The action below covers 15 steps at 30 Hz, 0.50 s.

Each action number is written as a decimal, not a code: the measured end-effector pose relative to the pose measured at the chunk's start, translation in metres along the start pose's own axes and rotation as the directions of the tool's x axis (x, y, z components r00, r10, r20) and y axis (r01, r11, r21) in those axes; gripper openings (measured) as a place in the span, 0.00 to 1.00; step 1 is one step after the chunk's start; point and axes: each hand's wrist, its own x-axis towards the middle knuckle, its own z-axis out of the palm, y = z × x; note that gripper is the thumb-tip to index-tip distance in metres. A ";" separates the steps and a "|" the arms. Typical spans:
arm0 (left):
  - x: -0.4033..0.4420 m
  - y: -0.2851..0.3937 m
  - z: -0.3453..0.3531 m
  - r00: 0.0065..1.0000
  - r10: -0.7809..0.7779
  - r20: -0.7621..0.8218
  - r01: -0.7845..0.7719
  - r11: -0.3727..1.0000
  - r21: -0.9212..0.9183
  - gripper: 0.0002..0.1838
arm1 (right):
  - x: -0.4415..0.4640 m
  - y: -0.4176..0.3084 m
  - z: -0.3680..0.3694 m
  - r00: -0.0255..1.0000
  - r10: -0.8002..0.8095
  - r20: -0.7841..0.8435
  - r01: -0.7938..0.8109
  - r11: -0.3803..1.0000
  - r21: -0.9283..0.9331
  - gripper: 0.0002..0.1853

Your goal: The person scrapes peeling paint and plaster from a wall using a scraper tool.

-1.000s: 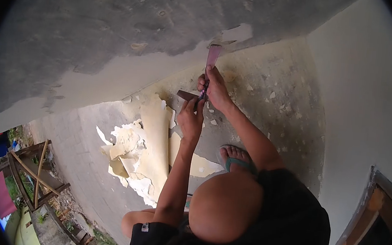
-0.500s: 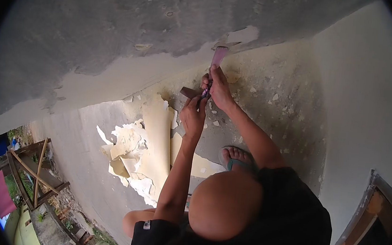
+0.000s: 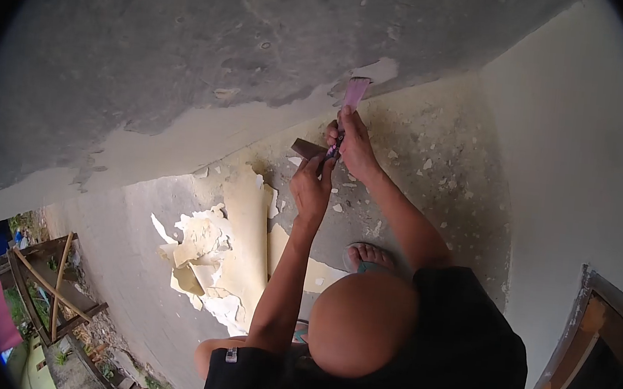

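My right hand (image 3: 357, 148) is closed around a scraper (image 3: 356, 94) with a pale purple blade and a dark patterned handle. Its blade edge meets the wall (image 3: 190, 55) beside a light patch low down. Just below, my left hand (image 3: 312, 192) is closed, fingertips pinching at the lower end of the handle. A brown flat blade (image 3: 308, 149) sticks out leftward between the hands, perhaps from a second scraper; its base is hidden by fingers.
Peeled cream paint sheets (image 3: 245, 225) lie crumpled on the floor at left. Small flakes (image 3: 427, 164) dot the floor near the wall corner. A sandalled foot (image 3: 371, 256) stands below my hands. A wooden frame (image 3: 55, 282) leans at far left, and a window frame (image 3: 581, 355) is at right.
Both hands and the scraper appear slightly further right and lower in view, while the camera view itself has shifted a little. Both hands keep their hold.
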 end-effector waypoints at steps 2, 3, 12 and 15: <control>-0.024 -0.012 0.001 0.997 -0.068 0.047 0.070 0.996 -0.046 0.11 | -0.004 0.011 -0.004 0.995 0.102 0.013 -0.102 0.995 -0.006 0.18; -0.029 -0.008 -0.003 0.997 -0.069 0.023 0.069 0.997 -0.021 0.11 | -0.008 0.016 -0.005 0.990 0.138 0.031 -0.138 0.990 0.009 0.18; -0.014 -0.008 -0.011 0.998 0.030 -0.056 -0.029 0.999 0.013 0.09 | 0.002 0.030 -0.010 0.992 0.115 0.053 -0.124 0.964 0.237 0.22; -0.009 0.008 -0.007 1.000 -0.005 0.001 0.005 0.998 0.069 0.10 | 0.006 0.019 -0.028 0.986 0.147 -0.073 -0.112 0.929 0.354 0.22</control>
